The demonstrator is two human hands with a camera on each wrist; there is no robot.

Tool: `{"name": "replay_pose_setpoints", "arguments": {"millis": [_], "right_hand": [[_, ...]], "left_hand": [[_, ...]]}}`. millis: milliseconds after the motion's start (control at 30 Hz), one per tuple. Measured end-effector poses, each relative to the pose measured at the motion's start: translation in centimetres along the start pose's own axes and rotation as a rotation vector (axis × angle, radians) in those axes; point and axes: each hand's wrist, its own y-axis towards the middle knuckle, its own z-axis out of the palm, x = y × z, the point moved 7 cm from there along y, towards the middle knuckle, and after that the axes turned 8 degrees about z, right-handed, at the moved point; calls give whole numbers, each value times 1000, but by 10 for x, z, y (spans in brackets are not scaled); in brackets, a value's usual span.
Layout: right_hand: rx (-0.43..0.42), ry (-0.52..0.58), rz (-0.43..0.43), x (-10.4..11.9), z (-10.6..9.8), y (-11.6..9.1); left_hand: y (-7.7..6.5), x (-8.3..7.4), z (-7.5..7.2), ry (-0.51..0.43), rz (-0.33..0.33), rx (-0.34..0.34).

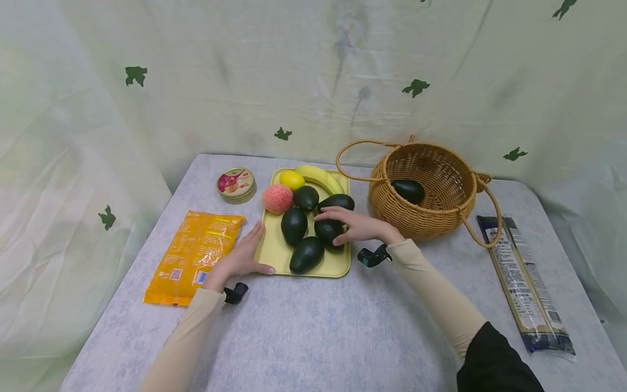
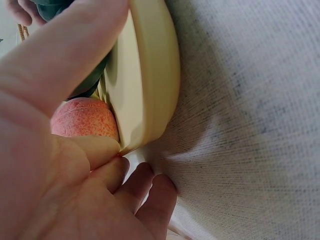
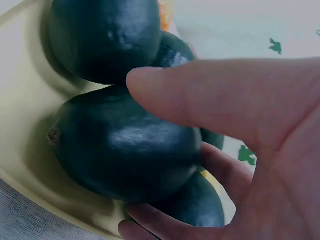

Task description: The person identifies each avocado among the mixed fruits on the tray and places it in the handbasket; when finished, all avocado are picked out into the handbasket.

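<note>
A pale yellow tray (image 1: 270, 255) carries several dark green avocados (image 1: 306, 255), a pinkish-red peach-like fruit (image 1: 277, 198), a lemon (image 1: 292, 179) and a banana (image 1: 320, 178). My left hand (image 1: 238, 259) rests against the tray's near-left corner, fingers along its left side and thumb by the front edge. In the left wrist view the fingertips touch the tray rim (image 2: 157, 75). On the tray's right side, my right hand (image 1: 356, 224) holds an avocado (image 3: 125, 145) between thumb and fingers; other avocados touch or lie close to it.
Right of the tray stands a wicker basket (image 1: 416, 222) with one avocado (image 1: 409, 190) inside and its handles folded outward. An orange packet (image 1: 196, 253) and a round tin (image 1: 236, 185) lie on the left. A long dark packet (image 1: 526, 283) lies at the far right.
</note>
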Motion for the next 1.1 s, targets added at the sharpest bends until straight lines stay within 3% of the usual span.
{"name": "replay_pose_setpoints", "arguments": {"millis": [167,367,633,1100], "right_hand": [[-12,-55,16,-1,6,4],[-88,-51,25,-5,7,7],[-129,109,4,-7,-6,-6],[-193,410,-51,7,-61,-57]], "left_hand": [[-1,1,0,-4,-5,0],[0,1,1,-6,-13,1],[-1,0,0,-8,1,-11],[-1,-1,1,-4,-4,-9]]}}
